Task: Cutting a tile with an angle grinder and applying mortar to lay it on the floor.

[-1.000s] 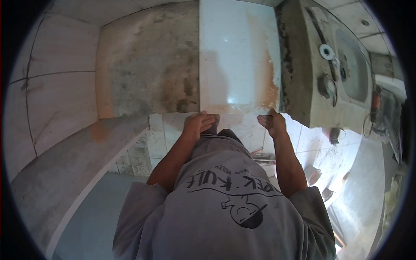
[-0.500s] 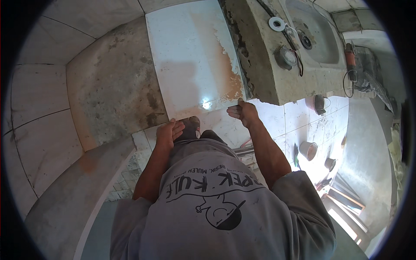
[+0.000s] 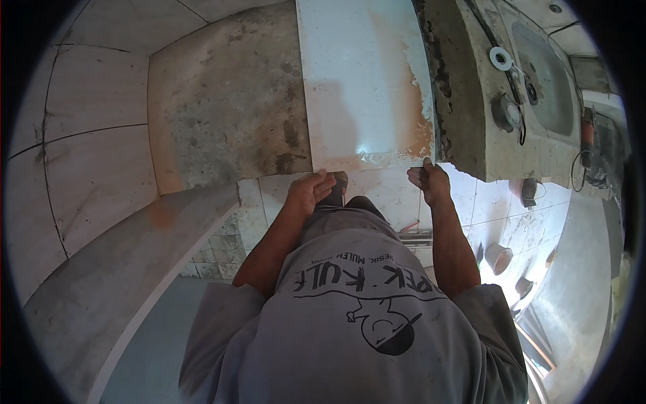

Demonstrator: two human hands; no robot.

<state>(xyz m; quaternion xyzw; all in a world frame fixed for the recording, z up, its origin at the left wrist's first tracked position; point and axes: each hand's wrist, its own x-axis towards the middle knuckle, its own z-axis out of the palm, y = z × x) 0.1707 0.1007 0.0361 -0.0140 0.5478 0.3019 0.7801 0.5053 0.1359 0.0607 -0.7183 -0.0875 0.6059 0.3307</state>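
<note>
A large glossy white tile (image 3: 336, 101), streaked with orange-brown along its right side, lies on a counter between a bare concrete surface and a raised concrete block. My left hand (image 3: 311, 192) is at its near left corner, thumb at the edge and fingers pointing right. At the near right corner my right hand (image 3: 432, 182) holds the tile, thumb on top and fingers partly below the edge. The bare, stained concrete counter surface (image 3: 229, 101) meets the tile's left edge. Along the right edge runs a narrow, rough dark gap (image 3: 442, 87).
The raised concrete block (image 3: 464, 101) carries a sink (image 3: 548, 74), a white ring (image 3: 500, 58) and a round metal container (image 3: 505, 111). A low grey wall (image 3: 134, 249) stands at my left. Buckets (image 3: 498, 258) sit on the tiled floor at right.
The whole scene has shifted right and turned slightly as my view moved. Both hands stay at the same near corners of the tile, which shows no clear movement against the counter.
</note>
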